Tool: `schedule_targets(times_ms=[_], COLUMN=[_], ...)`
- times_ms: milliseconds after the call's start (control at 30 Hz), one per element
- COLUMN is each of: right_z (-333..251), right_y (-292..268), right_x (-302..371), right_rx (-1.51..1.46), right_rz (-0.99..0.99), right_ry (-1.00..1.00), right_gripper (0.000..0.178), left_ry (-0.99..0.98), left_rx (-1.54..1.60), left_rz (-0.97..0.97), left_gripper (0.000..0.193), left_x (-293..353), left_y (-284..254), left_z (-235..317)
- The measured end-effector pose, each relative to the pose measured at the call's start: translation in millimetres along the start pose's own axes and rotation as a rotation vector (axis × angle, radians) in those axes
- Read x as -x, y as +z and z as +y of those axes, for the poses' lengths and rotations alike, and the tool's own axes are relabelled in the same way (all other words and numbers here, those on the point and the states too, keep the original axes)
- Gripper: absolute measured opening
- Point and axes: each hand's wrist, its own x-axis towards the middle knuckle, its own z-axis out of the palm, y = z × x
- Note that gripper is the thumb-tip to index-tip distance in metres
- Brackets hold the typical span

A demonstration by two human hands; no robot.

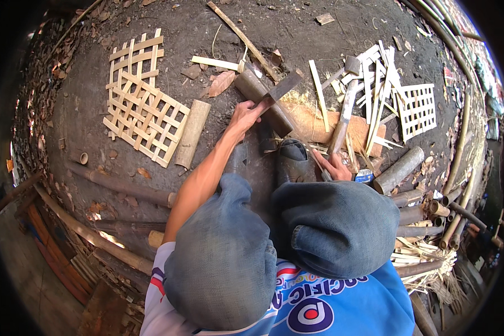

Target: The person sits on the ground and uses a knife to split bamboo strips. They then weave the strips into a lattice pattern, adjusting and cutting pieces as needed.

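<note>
My left hand (245,119) is closed at the near end of a broad flat blade (285,87), which looks like a large knife. Its blade crosses over a thick bamboo section (254,89) that lies slanted in front of my feet. By my right knee, my right hand (336,166) is curled around a thin stick (308,147) running up toward the bamboo's near end. Just beyond that hand is the lower end of a long wooden handle (345,115), with a blocky head (352,65) at its far end.
Woven bamboo lattice (145,109) lies on the left beside a split bamboo piece (193,134); another lattice panel (418,112) is at right. Pale strips (378,84) pile near a brown board (313,120). Bamboo poles (400,171) crowd the right side. Dry leaves dot the dirt ground.
</note>
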Motion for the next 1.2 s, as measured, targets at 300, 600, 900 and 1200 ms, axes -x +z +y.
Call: schedule_targets(times_ms=[300, 600, 900, 1200], right_z=[-7, -13, -25, -15], right_y=[-17, -1, -1, -32], right_x=[-15, -60, -52, -1], right_rx=[0.146, 0.126, 0.177, 0.219], right_rz=[-0.125, -0.041, -0.038, -0.409], right_ry=[-0.041, -0.040, -0.054, 0.247], right_gripper=[0.061, 0.063, 0.067, 0.061], left_ry=[-0.026, -0.004, 0.008, -0.023], left_rx=[0.030, 0.011, -0.012, -0.012], left_rz=[-0.023, -0.076, -0.039, -0.006], left_gripper=[0.079, 0.078, 0.080, 0.073], left_x=[-5, -10, -8, -4], left_y=[2, 16, 8, -4], left_z=[-1, 10, 0, -2])
